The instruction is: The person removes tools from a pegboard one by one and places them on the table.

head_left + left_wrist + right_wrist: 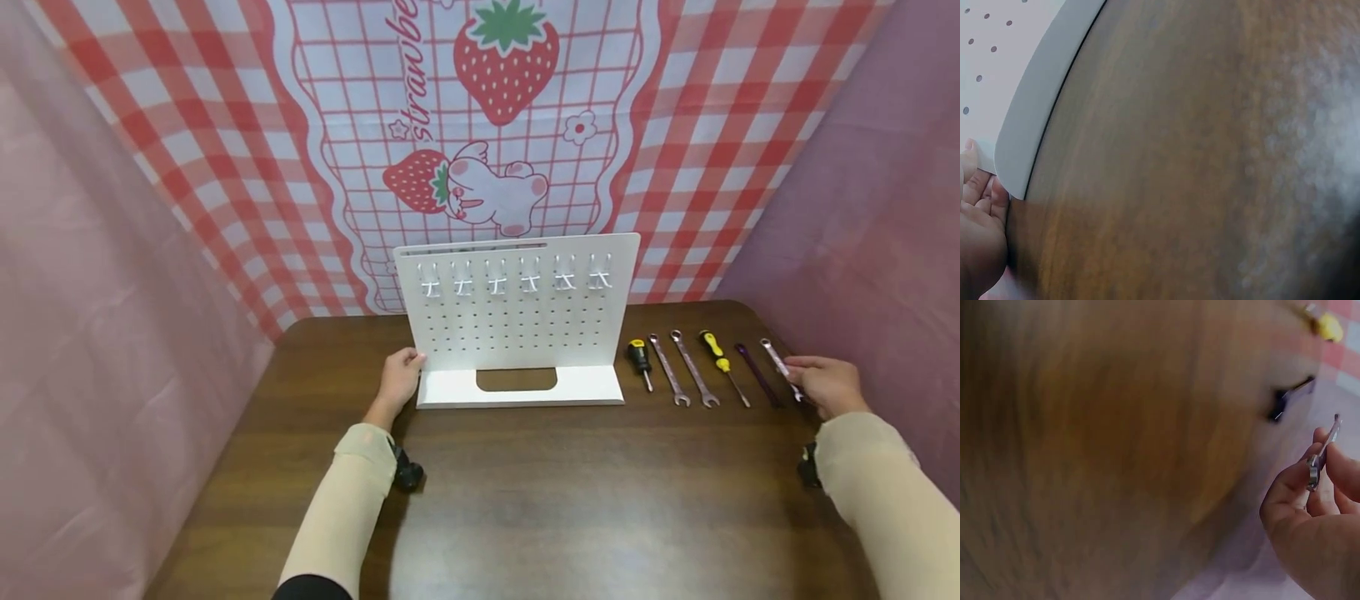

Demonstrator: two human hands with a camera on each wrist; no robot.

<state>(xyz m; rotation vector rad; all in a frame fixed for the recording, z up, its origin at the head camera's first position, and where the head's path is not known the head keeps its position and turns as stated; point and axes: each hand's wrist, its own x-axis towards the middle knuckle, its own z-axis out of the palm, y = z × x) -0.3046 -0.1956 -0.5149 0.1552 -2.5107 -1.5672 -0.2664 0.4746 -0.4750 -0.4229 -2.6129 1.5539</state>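
Note:
A white pegboard stand (517,333) stands upright at the back middle, with a row of several clear hooks (497,279) across its upper part. My left hand (400,379) grips its lower left edge, the thumb lying on the front face. At the far right, my right hand (828,385) pinches a small silver wrench (775,357) between thumb and fingers. The right wrist view shows this wrench (1314,475) end-on between the fingertips. Just left of that hand lies a dark purple wrench-like tool (757,375).
Farther left in the tool row lie a long yellow screwdriver (722,364), two silver wrenches (693,367) and a stubby black-and-yellow screwdriver (639,358). A brown wooden table (562,500) bears everything. Pink curtains (862,208) hang at both sides, and a checkered strawberry cloth (495,175) hangs behind.

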